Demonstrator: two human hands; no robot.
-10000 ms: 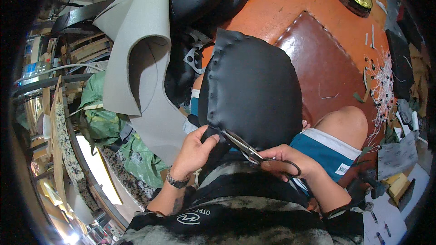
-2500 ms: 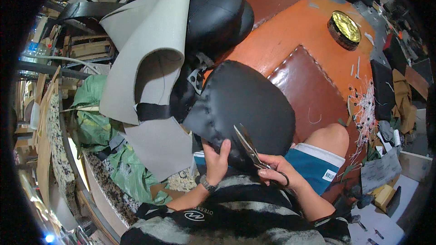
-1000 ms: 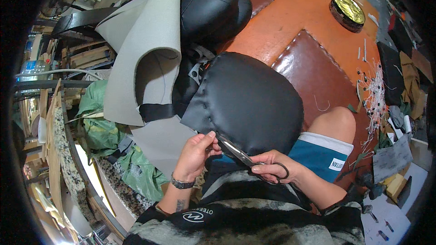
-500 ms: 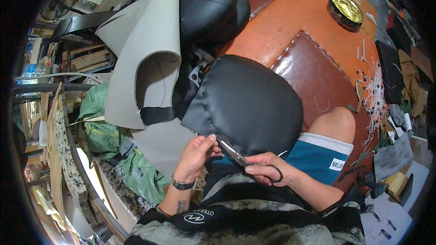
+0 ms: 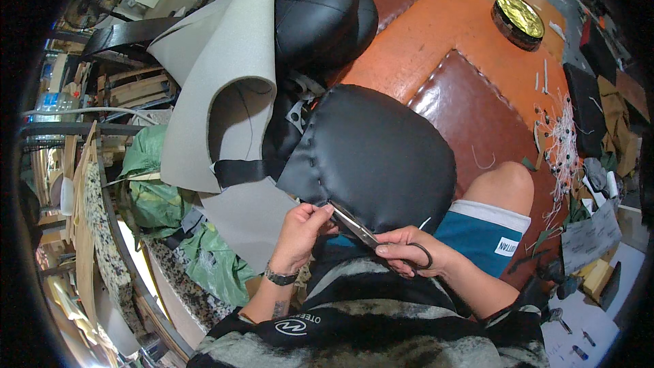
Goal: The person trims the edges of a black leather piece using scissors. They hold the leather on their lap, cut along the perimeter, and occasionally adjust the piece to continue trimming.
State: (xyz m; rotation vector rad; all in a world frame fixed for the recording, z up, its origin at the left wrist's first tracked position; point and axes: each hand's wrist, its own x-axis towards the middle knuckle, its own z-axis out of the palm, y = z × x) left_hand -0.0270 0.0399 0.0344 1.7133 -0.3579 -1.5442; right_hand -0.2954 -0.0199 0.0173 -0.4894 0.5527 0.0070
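A rounded black cushion (image 5: 392, 163), covered in smooth leather-like material, leans over my lap, with a row of stitches along its left side. At its lower left edge my left hand (image 5: 298, 233) is closed in a pinch of thumb and fingers; whatever lies between them is too small to make out. My right hand (image 5: 407, 251) grips a pair of scissors (image 5: 355, 226) by the dark handle. The blades point up and left, their tips close to the left fingertips and the stitched edge.
A rolled grey sheet (image 5: 194, 123) stands left of the cushion, beside more black padding (image 5: 317, 13). Brown pads (image 5: 470, 112) cover the orange floor (image 5: 388, 61). A round tin (image 5: 519, 19) sits far right, above tangled white threads (image 5: 562, 140). Green sacking (image 5: 153, 194) lies left.
Both hands and the scissors have shifted slightly to the right in the picture. The blade tips remain near the left fingertips, and the cushion stays in almost the same place.
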